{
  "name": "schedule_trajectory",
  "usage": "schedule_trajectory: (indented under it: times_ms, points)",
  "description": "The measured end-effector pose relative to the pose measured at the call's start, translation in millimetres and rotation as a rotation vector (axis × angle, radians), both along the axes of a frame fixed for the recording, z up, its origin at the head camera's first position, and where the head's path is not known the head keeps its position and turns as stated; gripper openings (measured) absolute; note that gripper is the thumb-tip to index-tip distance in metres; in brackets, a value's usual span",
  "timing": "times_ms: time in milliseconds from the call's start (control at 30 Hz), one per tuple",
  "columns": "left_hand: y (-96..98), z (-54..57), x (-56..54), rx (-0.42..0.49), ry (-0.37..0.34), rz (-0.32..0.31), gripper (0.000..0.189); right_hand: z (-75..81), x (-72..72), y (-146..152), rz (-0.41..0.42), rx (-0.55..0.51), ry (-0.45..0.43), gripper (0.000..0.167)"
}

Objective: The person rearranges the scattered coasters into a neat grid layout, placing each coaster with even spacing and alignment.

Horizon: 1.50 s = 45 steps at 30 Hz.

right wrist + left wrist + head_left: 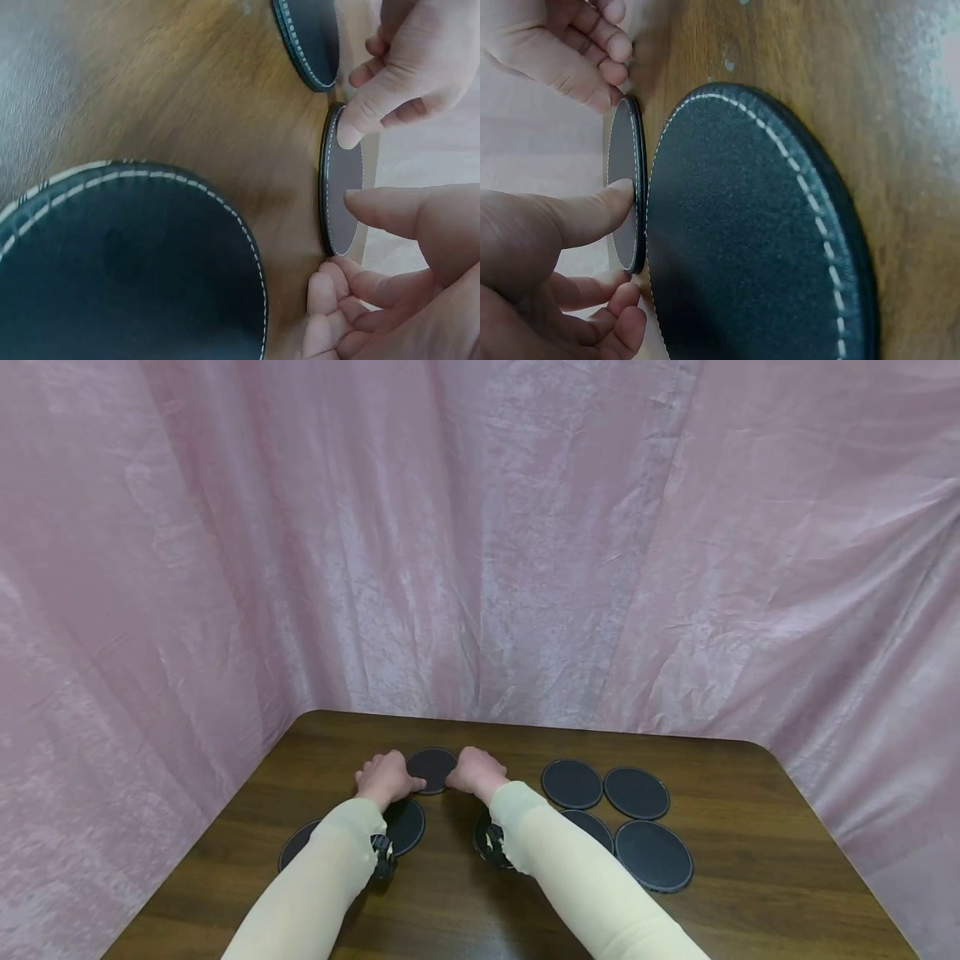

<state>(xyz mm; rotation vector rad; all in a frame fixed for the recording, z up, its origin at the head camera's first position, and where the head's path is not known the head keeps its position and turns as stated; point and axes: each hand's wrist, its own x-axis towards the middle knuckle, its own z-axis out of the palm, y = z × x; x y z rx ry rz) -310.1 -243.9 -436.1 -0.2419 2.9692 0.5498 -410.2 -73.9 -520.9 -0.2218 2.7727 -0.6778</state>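
Note:
A round black coaster (431,767) with pale edge stitching lies at the far middle of the table between both hands. My left hand (387,778) holds its left side, thumb on the top face and the other fingers curled at the rim. On the opposite side, my right hand (477,770) grips the edge, its thumb over the top and its bent fingertips against the rim (325,232). Closer to the left wrist camera lies another stitched coaster (750,225). One more coaster (142,262) fills the lower left of the right wrist view.
Several like coasters lie flat on the brown wooden table (750,827): a cluster at right, including one coaster (654,856) in front. A coaster (296,845) at left is partly covered by my left sleeve. Pink curtain (480,543) hangs behind the table's far edge.

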Motion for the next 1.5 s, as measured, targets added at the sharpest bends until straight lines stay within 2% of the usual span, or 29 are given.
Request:
schedule_trajectory:
  times_ms: [133,300,400,533,567,667,767,800,867,933,967,1000,1033,1167,1200,1233,1267,1333,1433,1467,1500]
  points:
    - [1.2,0.6,1.3,0.022,-0.004,0.013,0.056,-6.0,-5.9,1.0,-0.026,-0.078,-0.044,0.031]
    - [2.8,1.8,2.0,0.057,0.009,0.025,0.060,-14.8,-15.3,3.3,-0.026,-0.168,-0.005,0.028]
    - [2.9,1.7,2.7,0.071,0.024,0.024,0.064,-19.8,-20.9,5.8,-0.014,-0.185,0.028,0.027]
    - [3.4,2.1,3.8,0.083,0.054,0.016,0.066,-13.6,-15.2,12.7,-0.012,-0.194,0.091,0.046]
    - [3.9,2.4,3.6,0.085,0.066,0.011,0.065,-8.5,-10.3,15.2,-0.017,-0.203,0.125,0.050]
    - [5.9,4.4,3.0,0.094,0.104,-0.003,0.065,34.0,21.3,22.0,-0.060,-0.230,0.159,0.059]
    - [8.4,7.4,2.7,0.106,0.131,-0.016,0.064,74.9,49.5,26.6,-0.108,-0.223,0.167,0.052]
    - [9.3,8.1,2.8,0.108,0.136,-0.021,0.065,78.3,50.1,28.5,-0.117,-0.212,0.169,0.048]
    - [11.9,9.7,3.5,0.114,0.141,-0.028,0.067,59.6,33.2,31.8,-0.135,-0.186,0.202,0.034]
    - [15.5,11.1,5.0,0.120,0.148,-0.034,0.069,31.1,8.1,36.6,-0.147,-0.169,0.241,0.020]
    - [17.5,11.8,5.7,0.122,0.152,-0.035,0.069,25.8,5.6,40.3,-0.149,-0.161,0.267,0.014]
    - [19.5,12.5,6.4,0.124,0.157,-0.036,0.069,13.6,-5.1,43.4,-0.150,-0.162,0.277,0.013]
    - [21.8,13.9,7.3,0.127,0.161,-0.038,0.068,7.8,-10.7,46.3,-0.155,-0.167,0.278,0.014]
    - [29.0,17.6,9.8,0.133,0.181,-0.057,0.064,9.9,-10.0,60.4,-0.155,-0.182,0.283,0.017]
    - [30.4,17.9,10.0,0.138,0.184,-0.066,0.062,4.5,-17.3,63.2,-0.157,-0.194,0.271,0.018]
    - [31.7,18.1,10.0,0.143,0.185,-0.076,0.061,6.5,-15.7,66.5,-0.154,-0.188,0.279,0.019]
    - [33.2,18.2,10.0,0.148,0.186,-0.083,0.060,20.1,-2.3,70.3,-0.154,-0.180,0.286,0.018]
    - [36.3,18.6,10.2,0.160,0.184,-0.096,0.058,31.7,5.9,76.8,-0.137,-0.182,0.279,0.021]
    - [41.6,21.0,10.6,0.167,0.185,-0.110,0.057,40.7,12.7,85.8,-0.115,-0.168,0.317,0.024]
    - [43.6,22.1,10.9,0.166,0.190,-0.114,0.057,44.3,15.8,89.1,-0.114,-0.174,0.302,0.026]
    - [45.8,23.1,11.2,0.166,0.193,-0.119,0.057,33.2,4.7,91.4,-0.108,-0.172,0.315,0.027]
